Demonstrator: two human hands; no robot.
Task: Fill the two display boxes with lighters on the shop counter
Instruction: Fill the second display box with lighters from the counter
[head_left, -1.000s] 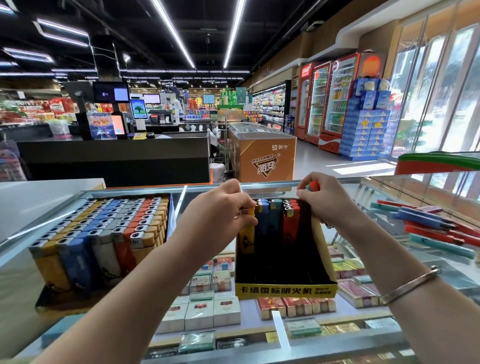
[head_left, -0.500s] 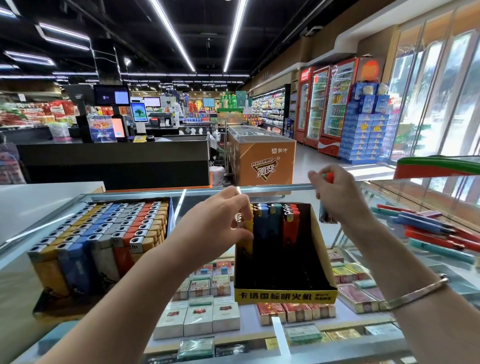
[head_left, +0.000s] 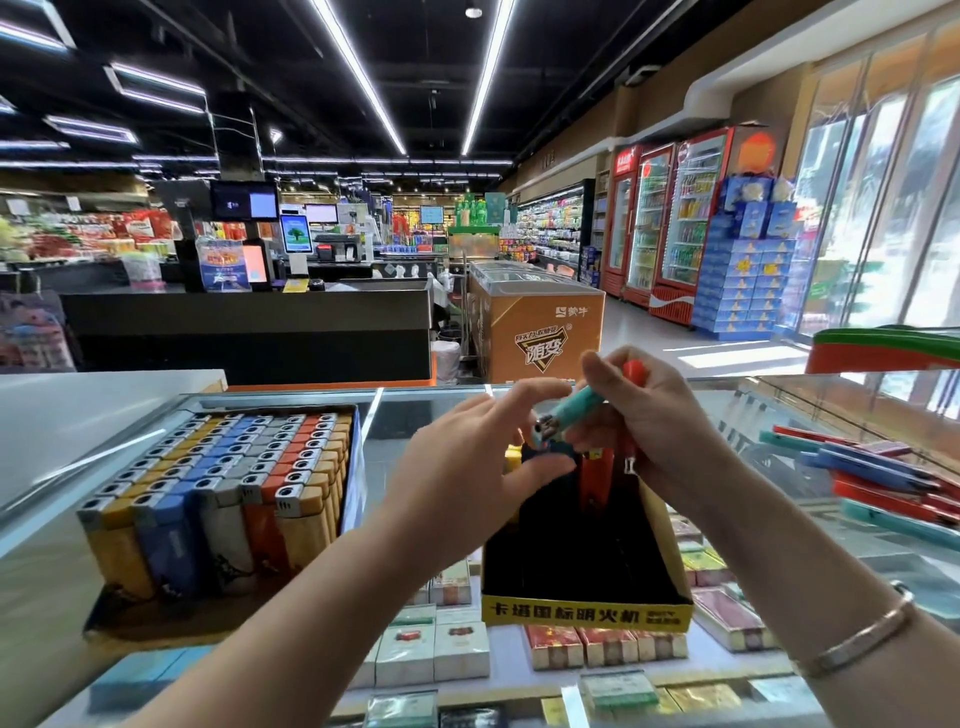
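Hands have lifted clear of the yellow-fronted display box (head_left: 586, 613) since 1 second ago, when both were pressed down at its back row. Now the right hand (head_left: 660, 415) is raised above the box, its fingers curled round 2 lighters: a teal lighter (head_left: 576, 408) held slanted with its metal head pointing down and left, and a red lighter (head_left: 632, 410) held upright behind it. The left hand (head_left: 467, 467) hovers just left of the teal lighter's head, fingers spread and relaxed, thumb below and forefinger above, holding nothing; whether a fingertip touches the metal head cannot be told. The box stands on the glass counter (head_left: 395, 415), mostly dark and unfilled, with only a short back row, of which a yellow lighter (head_left: 513, 460) and an orange-red one show past the hands. The second display box (head_left: 218, 499) sits well to the left on the counter, packed with rows of lighters, unchanged. Loose lighters (head_left: 883, 483) lie piled at the right, as before. A bracelet (head_left: 857, 634) circles the right wrist.
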